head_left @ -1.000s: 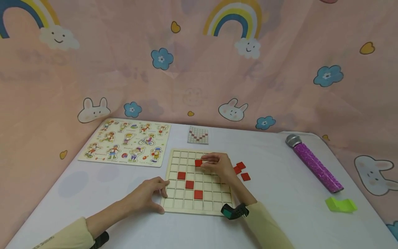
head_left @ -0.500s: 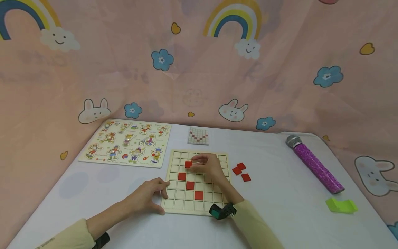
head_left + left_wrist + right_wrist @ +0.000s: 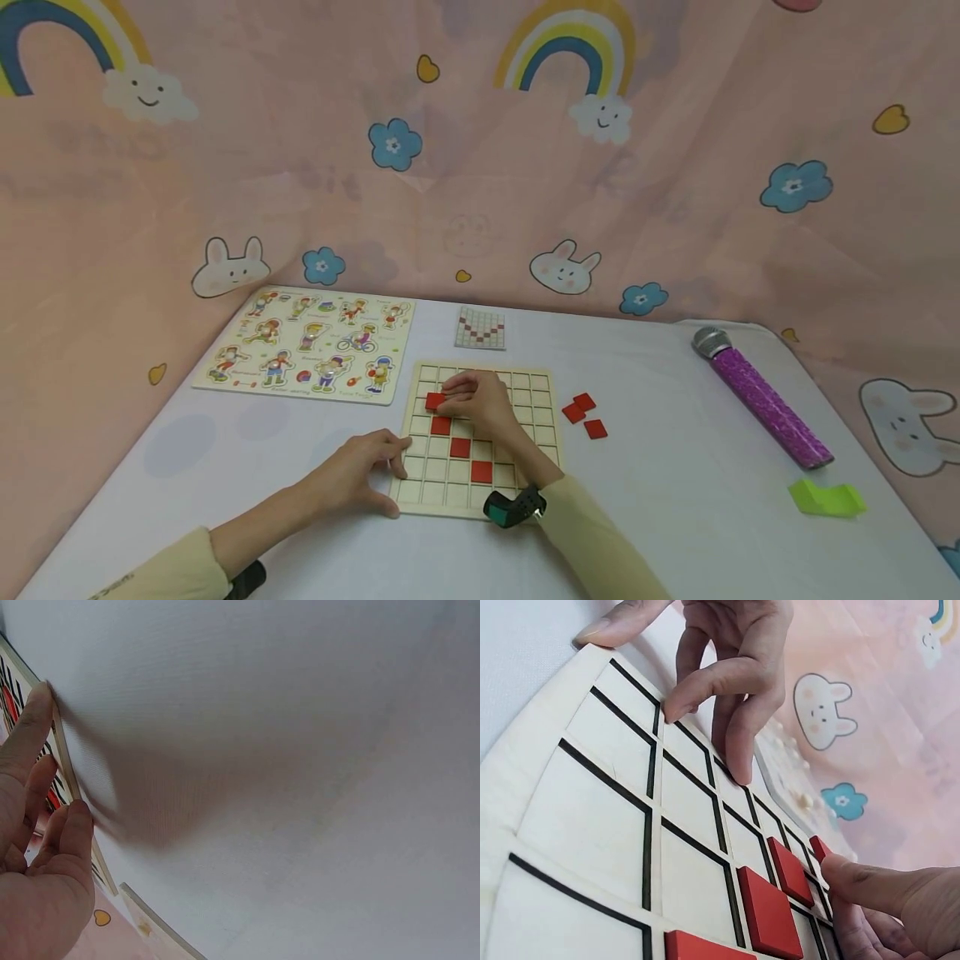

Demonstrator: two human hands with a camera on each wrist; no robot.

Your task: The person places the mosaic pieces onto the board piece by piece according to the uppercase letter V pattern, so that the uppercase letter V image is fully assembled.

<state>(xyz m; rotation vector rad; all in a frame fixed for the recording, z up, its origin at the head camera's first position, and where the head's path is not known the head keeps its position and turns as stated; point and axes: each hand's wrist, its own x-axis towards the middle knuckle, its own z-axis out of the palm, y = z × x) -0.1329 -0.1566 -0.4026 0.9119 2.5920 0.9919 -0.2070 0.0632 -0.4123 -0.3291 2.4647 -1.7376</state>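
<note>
A pale wooden grid board (image 3: 543, 433) lies flat on the white table. My left hand (image 3: 358, 471) steadies its left side, bent fingers over the edge and thumb (image 3: 619, 626) at the near left corner. My right hand (image 3: 480, 407) pinches a red square tile (image 3: 434, 402) over the board's upper left cells. In the right wrist view, the thumb partly covers this tile (image 3: 819, 847). Three red tiles form a diagonal on the board: an upper one (image 3: 441, 426), a middle one (image 3: 460, 447) and a lower one (image 3: 482, 472). Whether the pinched tile touches the board, I cannot tell.
Three loose red tiles (image 3: 573, 413) lie right of the board. Behind it is a small pattern card (image 3: 480, 328). A picture puzzle board (image 3: 300, 342) lies back left. A purple glittery microphone (image 3: 772, 408) and a bright green object (image 3: 827, 498) are at right.
My right hand has moved left across the board's upper part, carrying the pinched red tile. The left hand stays on the board's edge.
</note>
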